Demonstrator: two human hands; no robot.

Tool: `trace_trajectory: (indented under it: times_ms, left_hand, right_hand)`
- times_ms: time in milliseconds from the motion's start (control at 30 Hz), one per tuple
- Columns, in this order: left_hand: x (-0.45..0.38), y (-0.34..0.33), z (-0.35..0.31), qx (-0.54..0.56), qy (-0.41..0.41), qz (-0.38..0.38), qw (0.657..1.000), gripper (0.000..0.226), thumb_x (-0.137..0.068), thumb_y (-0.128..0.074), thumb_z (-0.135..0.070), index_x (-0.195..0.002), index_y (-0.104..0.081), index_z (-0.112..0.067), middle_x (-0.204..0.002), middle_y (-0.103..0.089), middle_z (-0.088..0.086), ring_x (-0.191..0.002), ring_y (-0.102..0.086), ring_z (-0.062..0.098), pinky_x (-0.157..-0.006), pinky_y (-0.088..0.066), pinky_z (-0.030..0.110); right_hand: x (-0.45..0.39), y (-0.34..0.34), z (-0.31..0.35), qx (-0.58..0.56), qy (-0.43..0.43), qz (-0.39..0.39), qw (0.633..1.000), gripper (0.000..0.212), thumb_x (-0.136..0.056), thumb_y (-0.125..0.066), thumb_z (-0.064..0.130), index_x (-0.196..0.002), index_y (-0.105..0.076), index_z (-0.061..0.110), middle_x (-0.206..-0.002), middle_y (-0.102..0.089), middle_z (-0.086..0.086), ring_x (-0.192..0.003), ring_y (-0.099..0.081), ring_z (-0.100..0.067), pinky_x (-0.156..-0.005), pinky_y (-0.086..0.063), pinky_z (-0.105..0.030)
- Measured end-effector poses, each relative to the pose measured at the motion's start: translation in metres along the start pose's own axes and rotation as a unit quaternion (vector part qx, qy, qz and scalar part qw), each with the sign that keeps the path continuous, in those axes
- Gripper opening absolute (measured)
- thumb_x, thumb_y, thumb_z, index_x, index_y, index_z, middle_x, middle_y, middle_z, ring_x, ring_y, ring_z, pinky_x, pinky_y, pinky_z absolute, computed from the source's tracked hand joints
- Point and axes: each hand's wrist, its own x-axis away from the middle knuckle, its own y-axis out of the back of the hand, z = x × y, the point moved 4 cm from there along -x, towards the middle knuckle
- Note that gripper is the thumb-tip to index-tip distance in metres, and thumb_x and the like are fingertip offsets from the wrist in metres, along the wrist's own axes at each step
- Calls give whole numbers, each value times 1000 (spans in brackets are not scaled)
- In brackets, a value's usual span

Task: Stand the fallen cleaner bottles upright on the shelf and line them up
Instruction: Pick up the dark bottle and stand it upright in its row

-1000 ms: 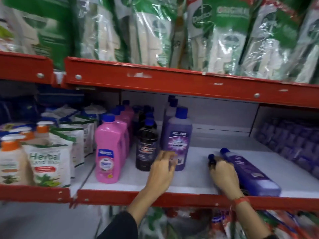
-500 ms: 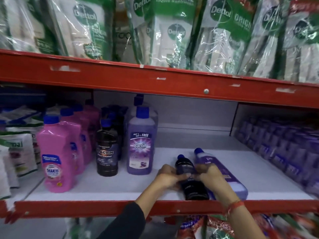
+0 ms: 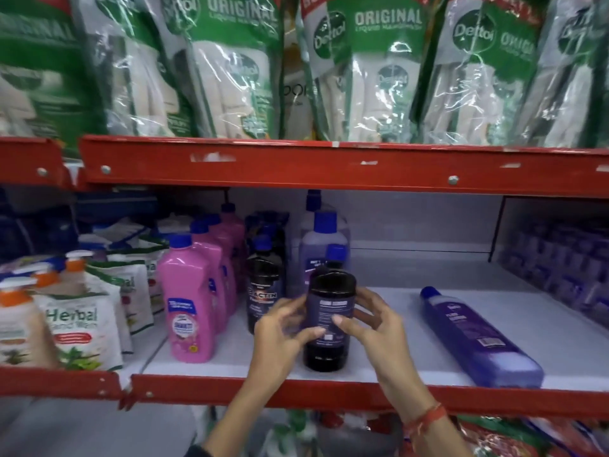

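Shelf: white shelf (image 3: 395,311) with red edge.
Your hands: left hand (image 3: 280,338) and right hand (image 3: 372,328) both clasp one dark bottle (image 3: 329,321), upright at the front edge.
Fallen: one purple bottle (image 3: 474,334) lying on its side, right of it.
Standing: three pink bottles (image 3: 191,301), counted by caps.

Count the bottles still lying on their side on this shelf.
1: the purple bottle lies flat right of both hands. The black bottle they hold stands upright. Others could be hidden behind the rows.

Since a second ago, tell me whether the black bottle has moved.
Yes. The black bottle was lying beside the fallen purple bottle; now both hands hold it upright, further left.
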Motion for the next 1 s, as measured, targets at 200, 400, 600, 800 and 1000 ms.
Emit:
trace_trajectory:
  times_ms: [200, 400, 600, 800, 1000]
  left_hand:
    - [3, 67, 8, 13, -17, -65, 998, 63, -65, -72, 18, -113, -54, -20, -96, -58, -2, -73, -67, -11, -66, -51, 6]
    - [11, 79, 30, 12, 5, -60, 998, 48, -77, -73, -6, -112, -58, -35, -113, -64, -5, -95, -66, -5, -78, -52, 11]
    - [4, 92, 38, 118, 67, -49, 990, 15, -87, -57, -24, -90, -70, -19, -94, -75, 0, -94, -70, 18, -88, -54, 38]
    - [2, 84, 38, 95, 78, 64, 990, 41, -77, -71, -1, -114, -55, -8, -103, -66, 3, -95, -65, 10, -82, -53, 20]
    - [2, 82, 44, 3, 60, 85, 995, 74, -81, -68, -5, -141, -33, -27, -111, -61, -16, -95, -61, -15, -83, -50, 11]
  right_hand:
    - [-3, -79, -8, -12, 39, 31, 999, 60, -72, -78, -1, -127, -61, 14, -113, -72, -1, -98, -69, -5, -77, -54, -12]
    - [7, -89, -14, 37, 64, -15, 997, 45, -72, -82, 16, -110, -59, 23, -102, -69, 8, -94, -65, 2, -70, -48, 0]
    - [19, -98, -23, 160, 66, 27, 985, 54, -73, -75, 47, -123, -64, 29, -113, -56, -1, -95, -58, 13, -70, -38, 9]
    - [11, -100, -26, 55, -24, 241, 969, 46, -79, -76, 22, -122, -61, 22, -122, -70, 2, -115, -63, -10, -98, -49, -24]
    - [6, -97, -29, 16, -52, 211, 976, 50, -88, -64, 8, -132, -48, 27, -118, -71, 4, -109, -67, -9, -81, -57, -22]
